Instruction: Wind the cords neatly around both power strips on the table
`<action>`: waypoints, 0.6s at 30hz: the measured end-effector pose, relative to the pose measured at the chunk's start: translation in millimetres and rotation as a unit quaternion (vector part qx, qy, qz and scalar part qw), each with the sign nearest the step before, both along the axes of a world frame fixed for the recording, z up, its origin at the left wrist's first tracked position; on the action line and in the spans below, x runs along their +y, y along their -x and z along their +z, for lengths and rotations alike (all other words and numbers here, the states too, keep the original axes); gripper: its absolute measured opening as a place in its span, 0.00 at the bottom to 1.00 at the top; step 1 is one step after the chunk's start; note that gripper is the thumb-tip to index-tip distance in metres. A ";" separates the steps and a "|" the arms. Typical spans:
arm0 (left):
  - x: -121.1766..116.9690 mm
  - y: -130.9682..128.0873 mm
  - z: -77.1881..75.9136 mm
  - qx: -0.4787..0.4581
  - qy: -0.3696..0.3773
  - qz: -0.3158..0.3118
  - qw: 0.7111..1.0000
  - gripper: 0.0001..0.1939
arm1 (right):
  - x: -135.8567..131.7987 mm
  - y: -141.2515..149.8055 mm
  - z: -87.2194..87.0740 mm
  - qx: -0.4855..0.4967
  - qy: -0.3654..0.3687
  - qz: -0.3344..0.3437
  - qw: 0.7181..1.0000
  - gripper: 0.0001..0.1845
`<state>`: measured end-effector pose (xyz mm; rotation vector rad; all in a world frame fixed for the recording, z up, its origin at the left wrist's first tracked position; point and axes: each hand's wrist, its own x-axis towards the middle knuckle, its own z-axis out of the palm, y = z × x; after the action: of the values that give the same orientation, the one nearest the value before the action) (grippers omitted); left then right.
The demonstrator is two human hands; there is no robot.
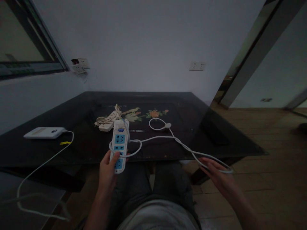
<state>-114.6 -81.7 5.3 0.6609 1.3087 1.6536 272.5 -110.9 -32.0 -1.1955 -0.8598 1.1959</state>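
Note:
My left hand [108,167] grips the lower end of a white power strip [117,124] with blue socket faces, its thumb over the front. The strip is tilted up at the front edge of the dark table. Its white cord [158,137] loops once around the strip and runs right. Out to the right, my right hand [213,169] is closed around the cord, which bends back there in a long loop. The plug [168,126] at the cord's end lies on the table, beside a small round loop of cord. Part of the right fingers is hidden.
Behind the strip lies a second power strip [106,125] with its cord bundled. A white power bank [44,132] with a cable [45,161] hanging off the edge is at the left. The dark table [192,111] has a painted bird and flowers. Wall sockets [197,66] are behind.

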 end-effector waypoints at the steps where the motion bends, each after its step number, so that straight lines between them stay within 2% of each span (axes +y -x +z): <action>1: -0.7 0.3 -0.2 0.008 0.003 -0.001 1.000 0.28 | 3.0 -7.0 -2.4 0.032 0.003 -0.036 0.999 0.17; 3: -2.7 1.3 -2.2 0.028 0.010 -0.005 1.000 0.28 | 9.8 -18.5 -0.9 0.069 -0.026 -0.120 0.990 0.18; 5: -5.2 1.5 -4.7 0.053 0.014 -0.023 0.998 0.27 | 17.2 -24.0 9.7 0.059 -0.089 -0.213 0.971 0.20; 8: -10.2 -2.8 -3.5 0.110 0.004 -0.065 0.992 0.25 | 28.8 -15.3 37.7 -0.043 -0.219 -0.326 0.919 0.21; 10: -14.0 -9.4 2.1 0.164 -0.010 -0.081 0.983 0.22 | 35.5 3.3 59.3 -0.143 -0.299 -0.334 0.883 0.19; 11: -15.9 -13.4 5.8 0.189 -0.018 -0.085 0.978 0.20 | 38.0 15.9 69.9 -0.191 -0.331 -0.316 0.868 0.19; 13: -19.6 -21.8 12.8 0.223 -0.035 -0.096 0.969 0.18 | 41.3 45.7 89.2 -0.256 -0.369 -0.243 0.860 0.19; 14: -21.2 -25.7 15.3 0.234 -0.043 -0.101 0.966 0.18 | 42.2 61.6 97.5 -0.298 -0.379 -0.188 0.856 0.18; 16: -23.9 -31.8 17.6 0.254 -0.057 -0.109 0.959 0.18 | 43.4 92.2 110.7 -0.386 -0.401 -0.053 0.829 0.16; 18: -26.0 -35.2 16.3 0.286 -0.066 -0.120 0.948 0.19 | 44.4 117.5 119.0 -0.413 -0.412 0.065 0.809 0.17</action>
<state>-79.4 -107.7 21.6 1.4012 1.4436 1.4029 155.0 -66.5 87.1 -0.8754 -1.8971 0.2158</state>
